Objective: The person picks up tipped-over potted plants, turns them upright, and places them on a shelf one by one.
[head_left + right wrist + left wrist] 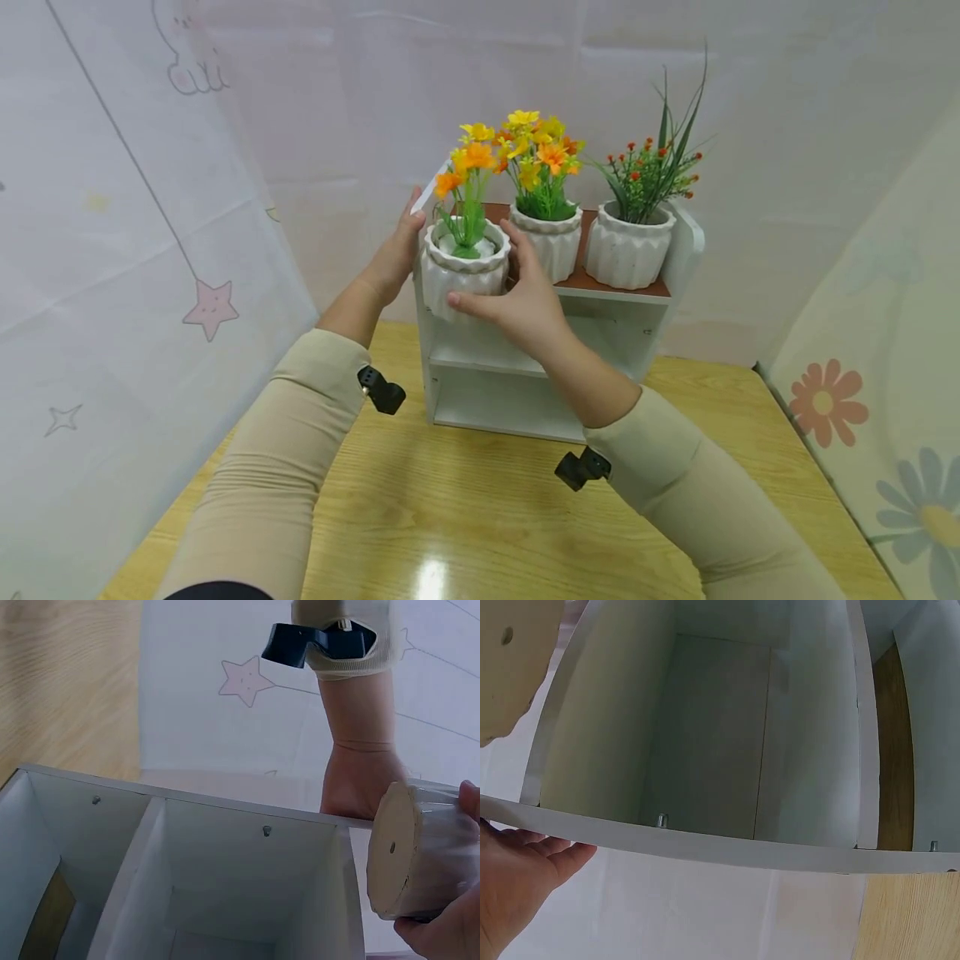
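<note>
My right hand [525, 304] grips a white ribbed flowerpot [465, 279] with yellow and orange artificial flowers, thumb on its front and fingers round its right side. The pot is upright at the left end of a white shelf unit [487, 362]. Its pale underside [392, 851] shows in the right wrist view, off the shelf top. My left hand [393, 258] lies against the outside of the unit's left side panel [705, 844], fingers extended along it in the left wrist view. Right of the held pot, a second flowerpot [551, 246] with similar flowers stands on the brown top.
A third white pot [630, 250] with red berries and grassy leaves stands at the right end of the top, beside the raised right panel [686, 246]. Below are open white compartments. The unit stands on a wooden table [465, 508], with printed cloth [360, 100] behind and at the sides.
</note>
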The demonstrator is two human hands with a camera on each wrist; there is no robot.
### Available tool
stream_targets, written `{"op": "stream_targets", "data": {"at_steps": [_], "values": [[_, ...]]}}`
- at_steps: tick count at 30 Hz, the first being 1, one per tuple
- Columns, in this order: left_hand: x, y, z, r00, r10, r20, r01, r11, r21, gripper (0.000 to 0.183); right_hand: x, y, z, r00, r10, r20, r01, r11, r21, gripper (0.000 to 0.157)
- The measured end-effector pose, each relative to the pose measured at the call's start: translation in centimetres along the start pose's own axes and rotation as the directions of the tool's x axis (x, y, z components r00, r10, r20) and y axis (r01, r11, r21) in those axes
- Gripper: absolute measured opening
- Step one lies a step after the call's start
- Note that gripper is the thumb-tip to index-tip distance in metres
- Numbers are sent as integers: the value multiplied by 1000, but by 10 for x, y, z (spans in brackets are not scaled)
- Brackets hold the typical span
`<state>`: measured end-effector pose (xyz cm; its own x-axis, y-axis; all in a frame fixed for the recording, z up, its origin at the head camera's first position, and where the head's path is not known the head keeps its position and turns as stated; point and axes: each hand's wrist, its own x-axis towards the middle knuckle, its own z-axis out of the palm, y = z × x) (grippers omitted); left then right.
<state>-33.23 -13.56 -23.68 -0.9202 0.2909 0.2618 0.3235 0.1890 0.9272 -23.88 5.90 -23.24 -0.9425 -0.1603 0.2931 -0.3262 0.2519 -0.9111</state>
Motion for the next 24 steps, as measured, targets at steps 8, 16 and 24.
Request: {"op": "stream_targets", "data": {"at_steps": [8, 16, 24], "values": [[-1, 0, 2, 1000, -6, -2, 6, 1000, 17, 64, 14, -6, 4, 999, 16, -41, -15, 1000, 13, 105], [-4, 2, 0, 1000, -10, -6, 11, 999, 46, 61, 27, -7, 9, 997, 13, -82, -12, 1000, 15, 107], [-5, 2, 0, 999, -10, -35, 12, 997, 75, 60, 34, -8, 17, 989, 22, -145, -26, 999, -28, 109]]}}
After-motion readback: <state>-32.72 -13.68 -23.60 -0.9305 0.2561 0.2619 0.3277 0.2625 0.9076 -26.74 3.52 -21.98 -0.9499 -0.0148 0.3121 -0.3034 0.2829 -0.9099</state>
